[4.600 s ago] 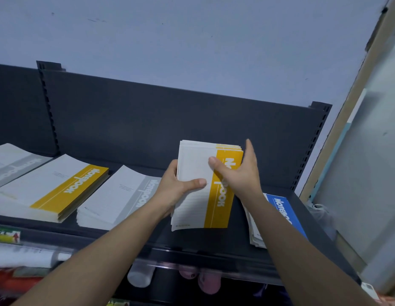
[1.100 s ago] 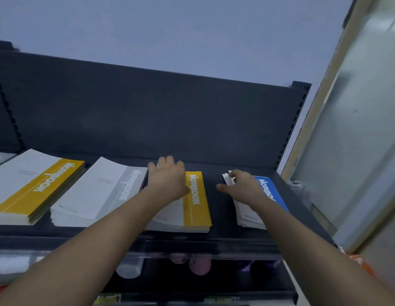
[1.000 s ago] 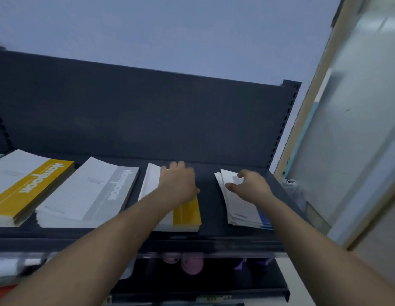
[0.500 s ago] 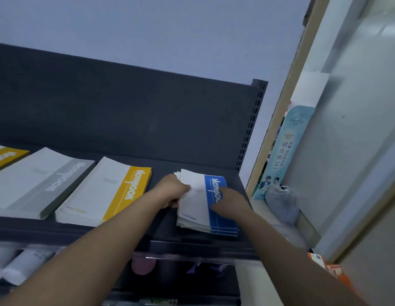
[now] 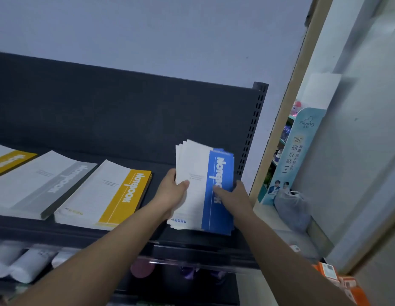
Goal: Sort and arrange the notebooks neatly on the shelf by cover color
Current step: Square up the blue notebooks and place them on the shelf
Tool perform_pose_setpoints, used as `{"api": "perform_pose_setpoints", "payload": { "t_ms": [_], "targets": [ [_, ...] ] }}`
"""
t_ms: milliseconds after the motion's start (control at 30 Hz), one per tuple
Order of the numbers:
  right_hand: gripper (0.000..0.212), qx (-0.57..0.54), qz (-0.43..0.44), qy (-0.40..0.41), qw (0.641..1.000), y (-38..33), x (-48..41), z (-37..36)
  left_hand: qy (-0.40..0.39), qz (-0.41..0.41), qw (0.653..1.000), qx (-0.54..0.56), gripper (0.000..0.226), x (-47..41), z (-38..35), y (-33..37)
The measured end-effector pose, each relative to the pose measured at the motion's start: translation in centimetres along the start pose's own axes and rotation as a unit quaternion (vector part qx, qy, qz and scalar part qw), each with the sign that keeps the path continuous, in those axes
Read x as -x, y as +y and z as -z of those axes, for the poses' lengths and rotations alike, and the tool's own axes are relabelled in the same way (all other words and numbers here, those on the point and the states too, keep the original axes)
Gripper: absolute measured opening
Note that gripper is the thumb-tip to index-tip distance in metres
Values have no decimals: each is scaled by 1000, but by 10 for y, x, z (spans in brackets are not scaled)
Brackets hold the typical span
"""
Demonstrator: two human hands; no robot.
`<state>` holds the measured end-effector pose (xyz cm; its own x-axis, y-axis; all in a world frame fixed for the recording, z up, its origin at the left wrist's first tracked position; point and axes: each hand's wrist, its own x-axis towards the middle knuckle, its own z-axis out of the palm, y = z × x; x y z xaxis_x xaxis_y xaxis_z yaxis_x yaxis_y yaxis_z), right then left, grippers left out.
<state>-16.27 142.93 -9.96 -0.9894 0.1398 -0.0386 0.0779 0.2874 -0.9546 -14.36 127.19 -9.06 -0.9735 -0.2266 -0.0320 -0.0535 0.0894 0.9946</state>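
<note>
- The blue notebook stack (image 5: 196,166) is gripped from both sides. The left hand (image 5: 172,195) is clasped on the white edge and the right hand (image 5: 235,196) on the blue band, with both thumbs on the cover.
- The stack is held at 3 o'clock of the yellow stack (image 5: 117,195), at the right end of the shelf (image 5: 81,234), apparently with the far edge raised.
- Edges should be tapped square first, then the stack laid flat, parallel with the yellow stack.
- Look: thin booklets, white covers, blue band lettered "Notebook", top corners fanned.

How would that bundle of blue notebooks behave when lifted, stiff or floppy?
Probably slippery: the blue notebooks fan apart at their top edges. Likely bendy, as each looks thin; perhaps why the left hand and right hand both hold them.
</note>
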Motion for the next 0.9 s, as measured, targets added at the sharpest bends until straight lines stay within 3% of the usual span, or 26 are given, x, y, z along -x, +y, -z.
{"api": "perform_pose_setpoints", "payload": {
  "t_ms": [100,200,367,567,733,800,900],
  "targets": [
    [39,-78,47,19,996,-13,2,-4,-2,-106,994,40,25,3,8,8],
    [36,-89,105,35,990,-17,6,-9,-20,-151,988,35,32,2,18,5],
    [35,-148,129,51,979,-14,16,-21,-37,-157,986,50,60,5,22,-2],
    [47,-189,164,77,965,-18,22,-28,-30,-158,983,92,54,5,17,6],
    [25,-134,184,63,972,-15,21,-24,-15,-147,986,81,51,-1,22,3],
    [36,-107,209,81,969,-21,18,-24,-14,-146,987,72,51,-2,21,2],
    [74,-10,309,156,938,-43,17,-22,-19,-140,988,65,49,-4,21,2]
  ]
}}
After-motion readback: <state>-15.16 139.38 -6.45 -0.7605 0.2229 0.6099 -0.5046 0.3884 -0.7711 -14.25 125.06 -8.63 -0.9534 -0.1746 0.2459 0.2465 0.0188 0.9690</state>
